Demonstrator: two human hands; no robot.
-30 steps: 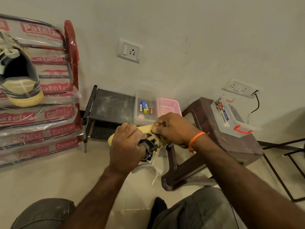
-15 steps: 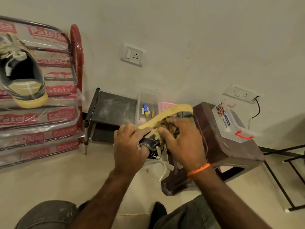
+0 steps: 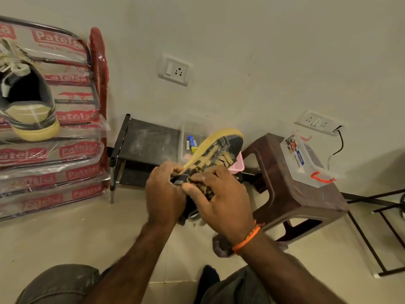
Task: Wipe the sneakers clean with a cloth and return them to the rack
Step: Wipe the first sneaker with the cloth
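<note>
A black and tan sneaker (image 3: 215,151) with a yellow sole points up and to the right in front of me. My left hand (image 3: 164,194) grips its heel end. My right hand (image 3: 221,200) presses a brown patterned cloth (image 3: 205,188) against the sneaker's side, fingers curled round the cloth. The matching sneaker (image 3: 24,102) sits on the plastic-wrapped rack (image 3: 72,150) at the left, heel toward me.
A low black shelf (image 3: 149,143) stands by the wall with a clear box (image 3: 194,137) of small items and a pink basket (image 3: 237,164). A brown plastic stool (image 3: 291,189) at right carries a clear container (image 3: 306,163). A black metal frame (image 3: 377,227) lies far right.
The sneaker has swung from pointing left to toe up and right. My right hand with the cloth has slid back along its side toward the heel.
</note>
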